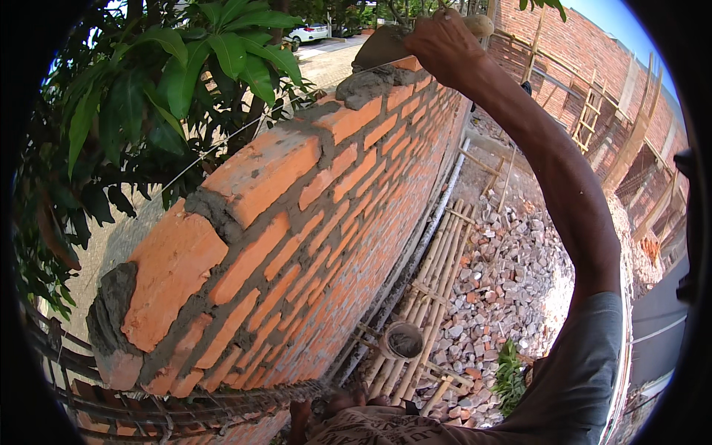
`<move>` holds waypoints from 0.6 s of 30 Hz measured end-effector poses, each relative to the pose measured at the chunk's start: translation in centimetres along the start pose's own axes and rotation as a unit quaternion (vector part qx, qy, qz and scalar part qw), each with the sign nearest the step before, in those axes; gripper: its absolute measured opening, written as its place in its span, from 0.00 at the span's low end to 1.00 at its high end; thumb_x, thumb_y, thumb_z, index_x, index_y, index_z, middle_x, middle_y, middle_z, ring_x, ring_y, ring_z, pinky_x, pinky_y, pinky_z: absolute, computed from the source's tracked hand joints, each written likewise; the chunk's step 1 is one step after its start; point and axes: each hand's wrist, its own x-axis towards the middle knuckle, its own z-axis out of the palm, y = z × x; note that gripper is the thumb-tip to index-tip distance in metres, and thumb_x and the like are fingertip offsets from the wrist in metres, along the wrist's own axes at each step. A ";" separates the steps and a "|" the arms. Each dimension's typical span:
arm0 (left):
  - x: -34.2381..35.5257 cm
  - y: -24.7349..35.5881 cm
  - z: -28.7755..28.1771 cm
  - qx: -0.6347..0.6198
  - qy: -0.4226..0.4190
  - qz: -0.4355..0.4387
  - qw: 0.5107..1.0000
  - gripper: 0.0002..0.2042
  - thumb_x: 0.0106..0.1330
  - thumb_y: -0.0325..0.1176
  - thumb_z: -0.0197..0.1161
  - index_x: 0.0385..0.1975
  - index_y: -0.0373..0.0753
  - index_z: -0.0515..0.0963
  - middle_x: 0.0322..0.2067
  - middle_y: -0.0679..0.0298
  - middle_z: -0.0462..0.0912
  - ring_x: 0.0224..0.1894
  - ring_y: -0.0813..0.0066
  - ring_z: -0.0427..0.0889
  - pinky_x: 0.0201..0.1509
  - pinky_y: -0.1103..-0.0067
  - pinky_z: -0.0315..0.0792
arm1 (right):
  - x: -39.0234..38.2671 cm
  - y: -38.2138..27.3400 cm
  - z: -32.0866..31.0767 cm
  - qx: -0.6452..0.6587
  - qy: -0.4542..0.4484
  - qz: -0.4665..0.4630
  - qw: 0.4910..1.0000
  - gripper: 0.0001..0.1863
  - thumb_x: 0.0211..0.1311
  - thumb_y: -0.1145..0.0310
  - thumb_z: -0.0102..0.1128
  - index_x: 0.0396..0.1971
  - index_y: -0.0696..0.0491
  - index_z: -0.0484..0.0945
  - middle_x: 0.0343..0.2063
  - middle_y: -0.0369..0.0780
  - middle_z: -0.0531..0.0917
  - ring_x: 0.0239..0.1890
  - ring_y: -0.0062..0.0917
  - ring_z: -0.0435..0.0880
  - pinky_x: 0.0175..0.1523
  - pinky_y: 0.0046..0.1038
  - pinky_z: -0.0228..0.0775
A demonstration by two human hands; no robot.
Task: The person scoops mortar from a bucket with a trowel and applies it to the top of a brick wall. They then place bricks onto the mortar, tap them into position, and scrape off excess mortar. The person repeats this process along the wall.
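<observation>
My right hand (430, 44) is raised at the far end of the brick wall (393, 170), closed round a trowel's wooden handle (477, 26). The dark trowel blade (378, 50) is over the wall's top, near a lump of wet grey mortar (363, 87). Orange bricks (263, 174) lie along the top course, with mortar between them and a thin string line (196, 163) stretched alongside. What seems to be part of my left arm (300, 419) shows at the bottom edge; its fingers cannot be made out.
Bamboo planking (445, 245) below the wall bears a mortar bucket (404, 340), beside broken-brick rubble (497, 282). Rusty rebar (81, 386) juts at lower left. A leafy tree (163, 81) overhangs the left side, a white car (308, 33) behind it. Another brick wall with scaffolding (578, 96) stands right.
</observation>
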 end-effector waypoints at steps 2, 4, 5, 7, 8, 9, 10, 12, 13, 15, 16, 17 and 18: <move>0.1 -0.3 -0.4 -0.031 -0.051 -0.015 0.998 0.33 0.66 0.50 0.62 0.57 0.22 0.68 0.40 0.47 0.81 0.41 0.56 0.82 0.45 0.60 0.77 | -0.3 0.1 0.2 -0.010 -0.072 0.005 0.997 0.07 0.59 0.76 0.58 0.28 0.47 0.82 0.29 0.39 0.83 0.37 0.31 0.85 0.47 0.40 0.68; -0.4 -0.5 -1.0 -0.023 0.025 -0.017 0.999 0.36 0.66 0.51 0.62 0.59 0.22 0.66 0.38 0.47 0.81 0.39 0.56 0.83 0.42 0.61 0.78 | -0.5 0.3 0.5 -0.008 -0.090 0.022 0.996 0.07 0.58 0.75 0.59 0.29 0.46 0.83 0.29 0.39 0.83 0.37 0.31 0.85 0.48 0.40 0.67; -0.7 -0.5 -1.4 -0.026 0.034 -0.008 0.999 0.36 0.66 0.51 0.62 0.59 0.22 0.66 0.35 0.48 0.81 0.35 0.58 0.82 0.40 0.61 0.77 | -0.6 0.4 0.7 -0.003 -0.070 0.031 0.997 0.07 0.58 0.75 0.59 0.29 0.46 0.83 0.29 0.39 0.83 0.37 0.31 0.85 0.48 0.41 0.67; -1.6 -0.5 -1.9 -0.018 -0.036 -0.005 0.999 0.36 0.65 0.51 0.62 0.58 0.21 0.67 0.30 0.49 0.80 0.29 0.61 0.80 0.35 0.61 0.75 | -0.8 0.4 1.3 -0.019 -0.080 0.046 0.996 0.07 0.58 0.75 0.58 0.31 0.46 0.83 0.28 0.39 0.82 0.37 0.31 0.84 0.49 0.40 0.66; -2.1 -0.5 -2.0 -0.027 -0.026 -0.025 0.999 0.35 0.65 0.51 0.62 0.57 0.21 0.67 0.28 0.50 0.79 0.27 0.62 0.79 0.34 0.61 0.74 | -0.9 0.4 1.5 -0.037 -0.071 0.030 0.996 0.07 0.58 0.75 0.58 0.31 0.46 0.83 0.28 0.39 0.82 0.36 0.31 0.84 0.48 0.40 0.67; -2.5 -0.5 -2.0 -0.036 -0.014 -0.045 0.998 0.34 0.65 0.51 0.62 0.56 0.21 0.68 0.27 0.51 0.78 0.25 0.63 0.77 0.33 0.61 0.73 | -0.9 0.4 1.8 -0.054 -0.061 0.016 0.997 0.07 0.58 0.75 0.57 0.31 0.46 0.82 0.28 0.39 0.82 0.36 0.31 0.84 0.48 0.40 0.67; -2.7 -0.4 -2.2 -0.032 -0.006 -0.075 0.997 0.33 0.65 0.51 0.62 0.55 0.21 0.69 0.25 0.52 0.78 0.24 0.64 0.76 0.32 0.61 0.72 | -1.0 0.5 2.0 -0.072 -0.052 0.004 0.996 0.07 0.59 0.75 0.57 0.31 0.47 0.82 0.28 0.38 0.81 0.36 0.30 0.84 0.48 0.39 0.67; -2.9 -0.3 -2.3 -0.032 -0.026 -0.088 0.995 0.32 0.65 0.50 0.63 0.52 0.21 0.70 0.26 0.53 0.78 0.24 0.64 0.77 0.33 0.62 0.73 | -1.0 0.5 2.3 -0.011 -0.030 0.042 0.999 0.07 0.59 0.75 0.56 0.32 0.47 0.82 0.29 0.38 0.81 0.36 0.29 0.84 0.48 0.39 0.67; -3.0 -0.3 -2.3 -0.035 -0.036 -0.095 0.994 0.31 0.65 0.49 0.63 0.51 0.21 0.71 0.26 0.53 0.78 0.24 0.64 0.77 0.33 0.62 0.73 | -1.1 0.6 2.3 0.021 -0.018 0.060 0.998 0.07 0.59 0.74 0.56 0.32 0.47 0.82 0.30 0.38 0.81 0.36 0.29 0.84 0.47 0.39 0.67; -2.9 -0.3 -2.4 -0.045 -0.052 -0.101 0.992 0.28 0.65 0.47 0.64 0.48 0.22 0.72 0.26 0.54 0.79 0.24 0.64 0.77 0.32 0.62 0.73 | -1.0 0.7 2.2 -0.022 -0.091 0.030 0.995 0.06 0.59 0.74 0.56 0.31 0.48 0.81 0.30 0.38 0.81 0.36 0.28 0.84 0.47 0.39 0.67; -2.8 -0.3 -2.3 -0.054 -0.058 -0.100 0.992 0.27 0.65 0.46 0.64 0.47 0.22 0.72 0.26 0.55 0.78 0.24 0.64 0.77 0.31 0.62 0.72 | -1.0 0.9 2.1 -0.045 -0.127 0.015 0.991 0.05 0.59 0.74 0.56 0.30 0.49 0.81 0.30 0.38 0.81 0.36 0.28 0.84 0.47 0.39 0.67; -2.7 -0.3 -2.3 -0.060 -0.051 -0.098 0.992 0.27 0.66 0.45 0.64 0.49 0.22 0.71 0.26 0.55 0.78 0.25 0.64 0.77 0.31 0.63 0.72 | -1.0 0.9 1.9 -0.039 -0.098 0.035 0.994 0.05 0.59 0.74 0.56 0.29 0.49 0.81 0.29 0.38 0.81 0.36 0.29 0.85 0.47 0.39 0.68; -2.6 -0.3 -2.3 -0.068 -0.044 -0.095 0.992 0.28 0.66 0.44 0.64 0.52 0.22 0.70 0.27 0.54 0.78 0.25 0.64 0.78 0.31 0.63 0.73 | -0.9 1.0 1.8 -0.035 -0.067 0.053 0.996 0.05 0.59 0.74 0.56 0.28 0.50 0.82 0.29 0.39 0.82 0.37 0.30 0.85 0.47 0.39 0.68</move>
